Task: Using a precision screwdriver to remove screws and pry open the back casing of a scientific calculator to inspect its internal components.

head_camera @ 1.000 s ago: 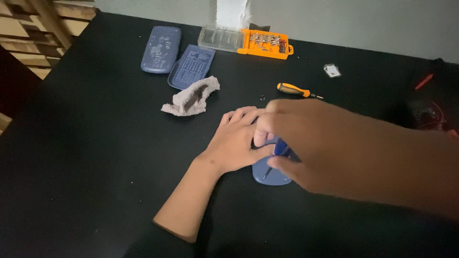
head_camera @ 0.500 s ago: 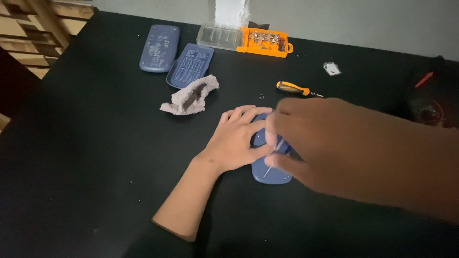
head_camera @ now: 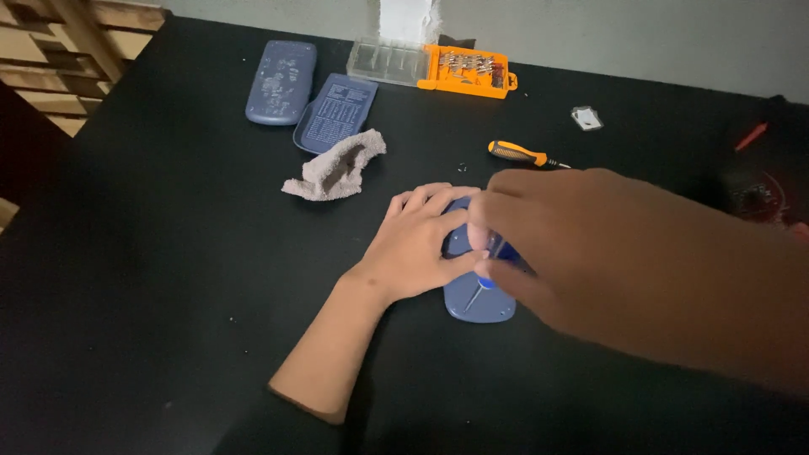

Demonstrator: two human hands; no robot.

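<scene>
Black tabletop (head_camera: 152, 278) carries everything in view. At its far edge lie a blue calculator cover (head_camera: 281, 82) and, just beside it, a blue back panel (head_camera: 335, 112) with pale print, both running lengthwise away from the person. A crumpled grey cloth (head_camera: 337, 167) sits near them, between the panel and the left hand (head_camera: 421, 244). Further back rests an orange and clear bit case (head_camera: 431, 65); an orange-handled screwdriver (head_camera: 516, 153) lies apart from it, tip pointing right, and a small white piece (head_camera: 586, 118) sits beyond.

Near the middle lies the blue calculator body (head_camera: 479, 297), long axis running from the person toward the far edge, its rounded near end showing. The left hand rests flat on its left side, fingers spread over it. The right hand (head_camera: 573, 244) crosses in front and hides the upper half, its fingertips pinched together on a small blue-handled screwdriver (head_camera: 482, 285), whose thin shaft slants down onto the body.
</scene>
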